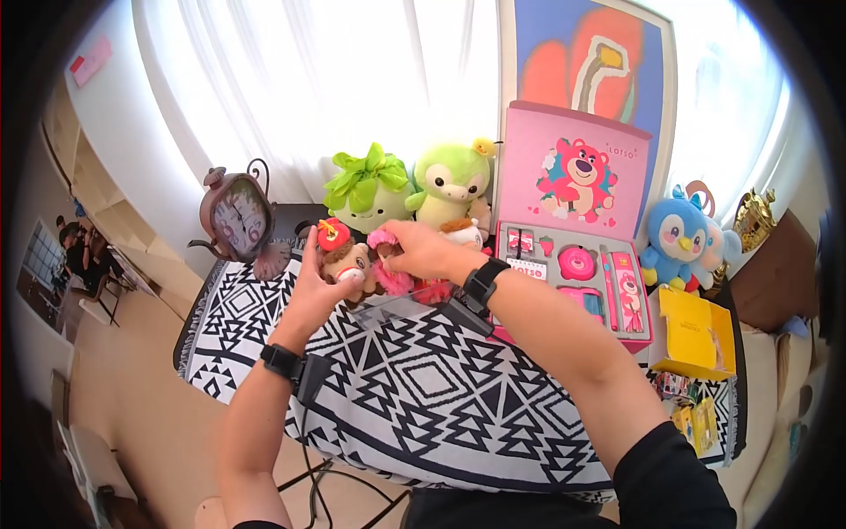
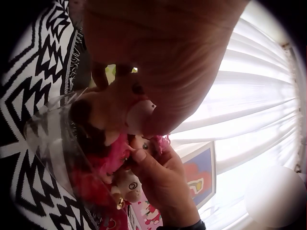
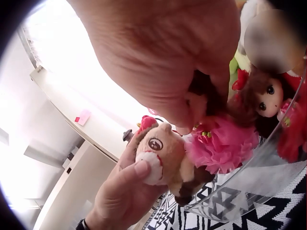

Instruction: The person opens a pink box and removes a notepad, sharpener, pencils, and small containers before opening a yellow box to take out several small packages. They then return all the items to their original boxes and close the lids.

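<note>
My left hand (image 1: 307, 295) grips a small tan plush horse (image 3: 163, 143) with a white muzzle and a red hat, the thumb pressed on its muzzle. Right beside it, my right hand (image 1: 421, 249) pinches a little doll (image 3: 220, 143) in a ruffled pink dress by its head, which the fingers partly hide. Both toys are close over the rim of a clear plastic bowl (image 1: 388, 310). Another brown-haired doll (image 3: 269, 98) with a red bow is at the bowl, near a white plush horse (image 2: 127, 184).
Green plush toys (image 1: 449, 181) stand behind the bowl, and a teapot-shaped clock (image 1: 240, 216) to the left. An open pink gift box (image 1: 575, 176) is on the right, with a blue penguin plush (image 1: 677, 238) and a yellow box (image 1: 696, 335) beyond. A patterned cloth (image 1: 432, 375) covers the table.
</note>
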A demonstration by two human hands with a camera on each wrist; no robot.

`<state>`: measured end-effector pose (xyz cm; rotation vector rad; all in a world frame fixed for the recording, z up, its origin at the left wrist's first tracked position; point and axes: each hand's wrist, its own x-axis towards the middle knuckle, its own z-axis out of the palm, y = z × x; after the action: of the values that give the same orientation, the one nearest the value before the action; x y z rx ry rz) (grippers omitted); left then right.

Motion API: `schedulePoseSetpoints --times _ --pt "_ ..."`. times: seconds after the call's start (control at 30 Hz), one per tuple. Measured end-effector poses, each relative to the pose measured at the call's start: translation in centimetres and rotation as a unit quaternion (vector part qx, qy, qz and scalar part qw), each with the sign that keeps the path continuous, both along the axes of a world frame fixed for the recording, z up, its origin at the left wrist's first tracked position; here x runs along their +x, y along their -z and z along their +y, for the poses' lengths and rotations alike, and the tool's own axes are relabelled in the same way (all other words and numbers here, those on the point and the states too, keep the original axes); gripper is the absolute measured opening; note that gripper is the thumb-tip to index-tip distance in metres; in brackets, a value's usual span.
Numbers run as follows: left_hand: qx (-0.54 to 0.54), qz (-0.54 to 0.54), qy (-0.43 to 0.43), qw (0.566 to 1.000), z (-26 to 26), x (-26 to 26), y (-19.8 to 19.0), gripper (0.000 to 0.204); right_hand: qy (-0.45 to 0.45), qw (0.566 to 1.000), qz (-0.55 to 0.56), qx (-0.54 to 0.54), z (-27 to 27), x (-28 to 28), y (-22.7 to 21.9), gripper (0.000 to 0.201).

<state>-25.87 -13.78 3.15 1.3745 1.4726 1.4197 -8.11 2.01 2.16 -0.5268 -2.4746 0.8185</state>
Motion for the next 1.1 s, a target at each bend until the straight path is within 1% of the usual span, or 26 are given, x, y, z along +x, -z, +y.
schedulePoseSetpoints --times 0.07,0.1,0.13,0.2,0.23,0.27,0.33,0.37,0.4,0.47,0.5,0.53,0.6,0.63,0.67,0.73,0.8,0.87,0.9,0.97,1.0,1.07,1.1 --pt "-0.002 0.008 0.007 1.0 1.1 -0.2 1.6 0.114 -0.019 0.999 -0.024 -0.01 0.2 -0.5 1.3 0.042" --pt "0.008 0.024 0.008 1.0 1.7 -0.3 2.7 0.115 -0.02 0.998 -0.06 0.011 0.2 -0.6 1.5 0.042" --pt "0.008 0.024 0.008 1.0 1.8 -0.2 2.8 0.115 -0.019 0.998 -0.06 0.011 0.4 -0.8 2.1 0.042" --pt "-0.046 0.098 0.0 0.994 1.8 0.0 3.1 0.116 -0.012 0.996 -0.069 0.05 0.6 -1.1 3.2 0.039" --pt "-0.06 0.131 -0.008 0.99 1.8 0.1 3.3 0.112 -0.032 0.993 -0.112 0.001 0.7 -0.9 2.9 0.037" --pt "-0.058 0.13 -0.009 0.99 1.7 0.2 3.4 0.112 -0.032 0.993 -0.112 0.002 0.4 -0.9 2.7 0.037" --pt "-0.068 0.132 0.017 0.989 1.7 0.4 3.3 0.103 -0.011 0.985 -0.168 0.029 -0.3 -1.0 2.6 0.034" --pt "-0.057 0.116 0.017 0.991 2.1 0.0 4.1 0.094 -0.009 0.986 -0.168 0.022 -0.6 -1.1 2.3 0.035" --pt "-0.058 0.115 0.017 0.992 2.1 -0.1 4.4 0.094 -0.01 0.985 -0.169 0.021 -0.5 -1.1 2.4 0.035" --pt "-0.058 0.126 0.004 0.99 2.2 -0.3 4.2 0.09 0.002 0.997 -0.073 -0.024 0.0 -1.3 2.8 0.038" --pt "-0.059 0.125 0.003 0.99 2.3 -0.6 4.5 0.089 -0.001 0.995 -0.083 -0.049 0.3 -1.5 3.0 0.039" --pt "-0.058 0.127 0.004 0.99 2.3 -0.7 4.8 0.089 0.0 0.996 -0.081 -0.048 0.4 -1.6 3.2 0.039" --pt "-0.05 0.143 -0.006 0.988 2.3 -0.8 5.4 0.089 -0.01 0.99 -0.136 -0.022 0.3 -2.0 3.8 0.037" --pt "-0.053 0.139 0.004 0.989 2.1 -0.8 4.9 0.09 -0.016 0.988 -0.156 -0.01 0.0 -2.3 3.9 0.035" --pt "-0.052 0.14 0.008 0.989 2.0 -0.8 4.5 0.09 -0.012 0.988 -0.155 -0.01 -0.2 -2.3 3.9 0.035" --pt "-0.082 0.187 -0.008 0.979 1.7 -1.2 3.9 0.089 -0.025 0.99 -0.141 -0.003 -0.8 -2.2 3.6 0.035" --pt "-0.079 0.173 -0.001 0.982 1.4 -1.9 4.4 0.09 -0.026 0.991 -0.131 -0.016 -1.3 -2.0 2.9 0.035" --pt "-0.061 0.12 0.007 0.991 1.1 -2.1 4.6 0.09 -0.031 0.994 -0.084 -0.055 -1.6 -2.0 2.8 0.035" --pt "-0.051 0.107 0.014 0.993 1.1 -2.2 4.8 0.09 -0.03 0.994 -0.083 -0.057 -1.5 -2.1 3.1 0.035" --pt "-0.051 0.121 0.018 0.991 1.3 -2.3 5.1 0.089 -0.009 0.991 -0.133 -0.026 -1.3 -2.3 3.3 0.035" --pt "-0.05 0.134 0.019 0.99 1.4 -2.3 5.2 0.089 -0.008 0.991 -0.133 -0.026 -1.3 -2.4 3.5 0.035" --pt "-0.056 0.136 0.022 0.989 1.4 -2.2 4.9 0.088 0.034 0.977 -0.208 0.021 -1.8 -2.5 2.9 0.034" --pt "-0.062 0.141 0.027 0.988 1.4 -2.2 4.7 0.087 0.033 0.977 -0.208 0.022 -1.9 -2.8 2.9 0.034"
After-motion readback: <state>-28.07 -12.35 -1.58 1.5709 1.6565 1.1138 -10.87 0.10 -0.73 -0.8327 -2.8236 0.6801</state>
